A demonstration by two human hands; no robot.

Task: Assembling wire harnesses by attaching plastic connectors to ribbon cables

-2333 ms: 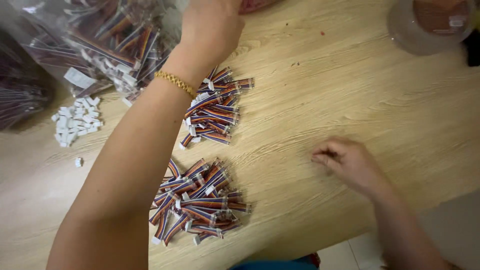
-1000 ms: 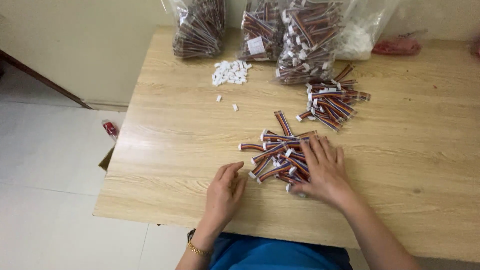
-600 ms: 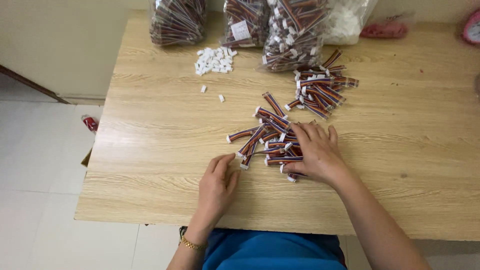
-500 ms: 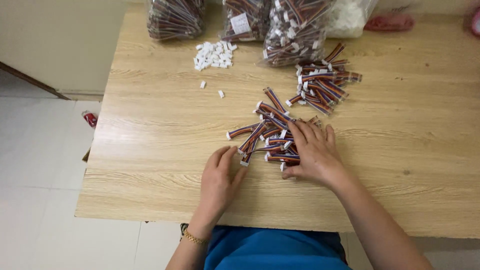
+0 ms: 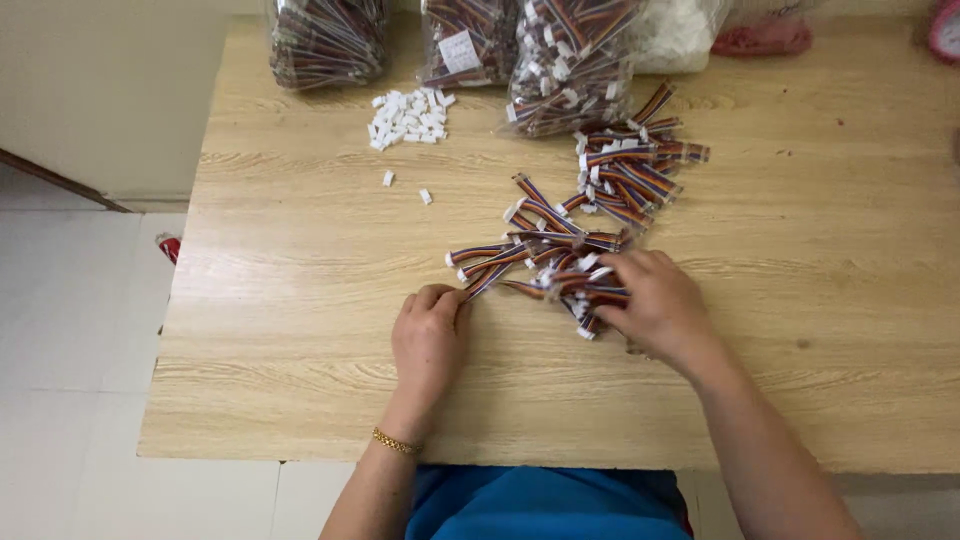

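A light wood-grain counter (image 5: 300, 380) fills most of the view, its near edge running just above the person's blue clothing (image 5: 545, 505). To the left lies a pale tiled floor (image 5: 70, 330), with a cream wall (image 5: 120, 90) above it and a small red object (image 5: 170, 247) on the tiles by the counter's edge.

The left hand (image 5: 428, 340) rests on the counter, its fingers curled together at the end of a striped cable just beside the near cable pile (image 5: 540, 255); whether the grip is clamped on it I cannot tell. The right hand (image 5: 655, 305) lies over the pile's right side, fingers spread loosely on the cables.

A 2nd cable pile (image 5: 630, 165) sits further back. A heap of small white connectors (image 5: 408, 115) lies left of it, 2 stray ones nearby. Clear bags (image 5: 565, 55) of cables line the far edge.
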